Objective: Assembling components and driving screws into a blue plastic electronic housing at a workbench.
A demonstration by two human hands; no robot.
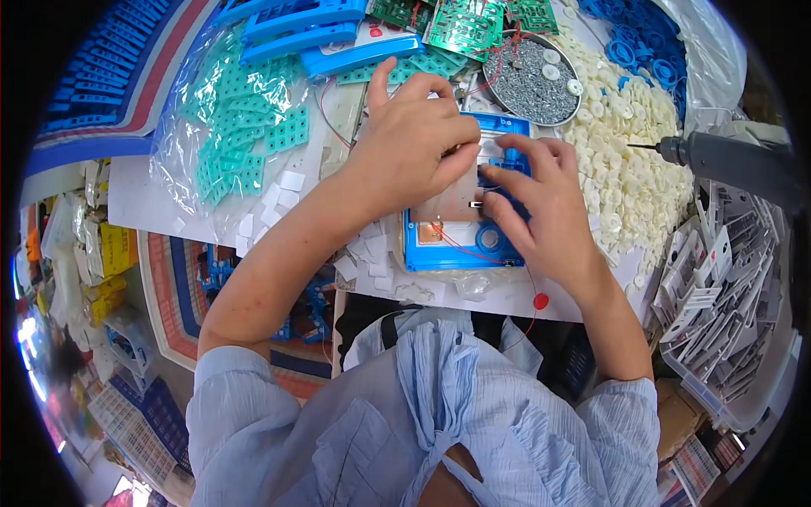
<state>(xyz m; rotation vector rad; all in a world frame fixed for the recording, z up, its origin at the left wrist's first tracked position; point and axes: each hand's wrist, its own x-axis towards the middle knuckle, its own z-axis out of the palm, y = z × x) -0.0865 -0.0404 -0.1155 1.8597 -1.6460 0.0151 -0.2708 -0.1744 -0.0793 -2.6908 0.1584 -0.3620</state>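
Observation:
A blue plastic casing (414, 258) lies open on the table before me. In it sits a flat brown circuit board (448, 203), with thin red wires running off its lower part. Reaching over the board's upper left, my left hand (418, 139) has its thumb and forefinger pinched together; what they hold is hidden. My right hand (549, 198) comes over the casing's right side, fingers bent, with thumb and forefinger tips at the board's right edge beside a small metal part. A round red piece (541, 301) hangs on a wire at the table's front edge.
Green pads (241, 127) in a clear bag lie left, near white paper squares (290, 181). Behind are blue frames (338, 51), green circuit boards (467, 29) and a dish of screws (532, 80). Cream discs (621, 160) are heaped right, beside an electric screwdriver (735, 159).

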